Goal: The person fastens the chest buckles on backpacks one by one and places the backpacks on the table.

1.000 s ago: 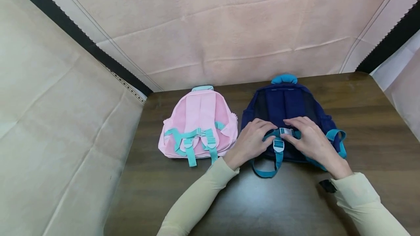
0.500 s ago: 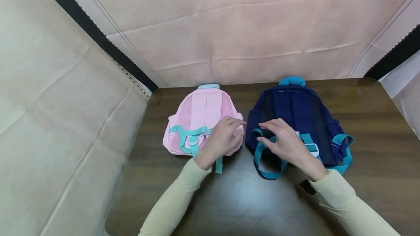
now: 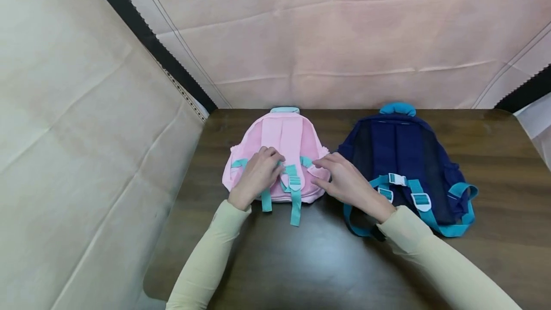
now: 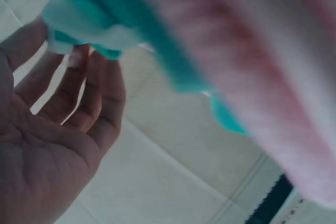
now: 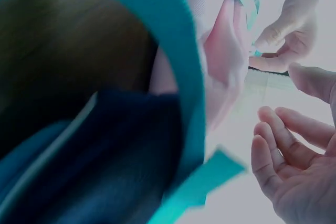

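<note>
A pink backpack [image 3: 281,130] lies with its straps up at the left of the table. My left hand [image 3: 258,171] is over its lower left, covering part of the teal webbing strap [image 3: 293,181]. In the right wrist view, the left thumb and finger pinch a bit of teal strap [image 5: 256,53]. My right hand [image 3: 344,181] reaches across to the pink backpack's right side, fingers spread, nothing between them. Under the right forearm and to its right lies a navy backpack [image 3: 396,142], its blue chest strap joined by a white buckle [image 3: 397,179].
Both bags lie on a dark wooden table [image 3: 297,262]. A pale fabric wall [image 3: 327,61] rises behind the far edge, and another stands at the left. Blue strap loops [image 3: 465,209] of the navy backpack stick out at its lower corners.
Both hands have left the navy backpack's buckle and moved left. The left hand has come to the pink backpack's strap, with the right hand following to its right side. The camera view has shifted.
</note>
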`<state>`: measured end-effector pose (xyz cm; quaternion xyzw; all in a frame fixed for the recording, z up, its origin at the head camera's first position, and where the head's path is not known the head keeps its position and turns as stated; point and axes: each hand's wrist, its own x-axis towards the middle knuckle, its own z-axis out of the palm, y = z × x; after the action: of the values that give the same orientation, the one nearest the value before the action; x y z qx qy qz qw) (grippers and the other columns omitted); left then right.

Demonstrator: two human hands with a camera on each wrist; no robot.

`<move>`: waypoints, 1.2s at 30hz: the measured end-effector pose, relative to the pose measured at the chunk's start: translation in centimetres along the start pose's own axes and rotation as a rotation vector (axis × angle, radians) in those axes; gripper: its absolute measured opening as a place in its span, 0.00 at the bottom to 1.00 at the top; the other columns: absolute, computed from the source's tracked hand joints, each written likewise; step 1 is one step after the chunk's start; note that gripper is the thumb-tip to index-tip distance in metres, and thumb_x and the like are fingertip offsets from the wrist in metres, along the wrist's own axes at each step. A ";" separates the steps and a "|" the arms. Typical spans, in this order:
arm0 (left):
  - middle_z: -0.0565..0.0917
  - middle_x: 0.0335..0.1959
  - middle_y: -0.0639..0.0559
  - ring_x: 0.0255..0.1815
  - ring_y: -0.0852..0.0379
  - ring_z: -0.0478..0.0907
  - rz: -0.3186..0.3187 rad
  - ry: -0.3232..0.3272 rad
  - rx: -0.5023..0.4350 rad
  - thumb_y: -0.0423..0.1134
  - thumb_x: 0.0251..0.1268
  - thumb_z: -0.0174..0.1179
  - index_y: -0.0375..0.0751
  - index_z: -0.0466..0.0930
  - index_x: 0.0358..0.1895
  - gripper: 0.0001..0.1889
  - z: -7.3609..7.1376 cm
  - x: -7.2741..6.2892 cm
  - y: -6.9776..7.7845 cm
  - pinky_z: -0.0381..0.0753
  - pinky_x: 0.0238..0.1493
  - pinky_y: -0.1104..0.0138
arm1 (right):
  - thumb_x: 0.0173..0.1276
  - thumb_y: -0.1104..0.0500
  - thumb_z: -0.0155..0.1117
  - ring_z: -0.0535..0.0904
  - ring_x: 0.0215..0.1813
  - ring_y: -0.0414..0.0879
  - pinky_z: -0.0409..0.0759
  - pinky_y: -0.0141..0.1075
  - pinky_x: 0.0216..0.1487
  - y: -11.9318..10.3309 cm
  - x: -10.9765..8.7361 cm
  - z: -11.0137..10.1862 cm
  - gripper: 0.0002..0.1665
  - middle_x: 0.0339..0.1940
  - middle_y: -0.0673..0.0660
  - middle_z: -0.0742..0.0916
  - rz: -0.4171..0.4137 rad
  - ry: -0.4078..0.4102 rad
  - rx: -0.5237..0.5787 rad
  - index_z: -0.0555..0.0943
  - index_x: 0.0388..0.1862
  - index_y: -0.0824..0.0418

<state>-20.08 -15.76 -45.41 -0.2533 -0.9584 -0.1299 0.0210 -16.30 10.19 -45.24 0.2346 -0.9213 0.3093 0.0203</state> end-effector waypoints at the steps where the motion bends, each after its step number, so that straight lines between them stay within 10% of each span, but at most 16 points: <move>1: 0.90 0.54 0.42 0.55 0.43 0.83 -0.007 0.004 -0.017 0.37 0.75 0.71 0.37 0.90 0.57 0.13 0.0 -0.2 -0.2 0.87 0.59 0.53 | 0.71 0.55 0.79 0.84 0.55 0.56 0.90 0.49 0.52 -0.2 0.4 0.2 0.26 0.59 0.64 0.92 -0.005 -0.009 0.019 0.88 0.64 0.67; 21: 0.84 0.51 0.43 0.46 0.49 0.79 -0.145 0.034 -0.163 0.40 0.74 0.72 0.42 0.88 0.63 0.18 -0.7 -2.4 -3.2 0.88 0.52 0.55 | 0.68 0.61 0.81 0.82 0.53 0.55 0.86 0.44 0.53 -3.7 7.2 5.8 0.23 0.54 0.65 0.92 0.041 -0.137 0.039 0.90 0.60 0.67; 36: 0.86 0.51 0.42 0.47 0.47 0.82 -0.196 0.094 -0.290 0.40 0.74 0.72 0.36 0.86 0.60 0.17 -0.8 -2.7 -3.2 0.88 0.55 0.53 | 0.70 0.62 0.77 0.86 0.50 0.54 0.89 0.48 0.61 -2.4 7.1 5.9 0.18 0.52 0.63 0.94 0.022 -0.097 0.133 0.91 0.58 0.66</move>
<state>-19.30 -19.98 -45.73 -0.1527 -0.9477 -0.2797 0.0162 -20.95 2.10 -47.41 0.2399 -0.9012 0.3583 -0.0433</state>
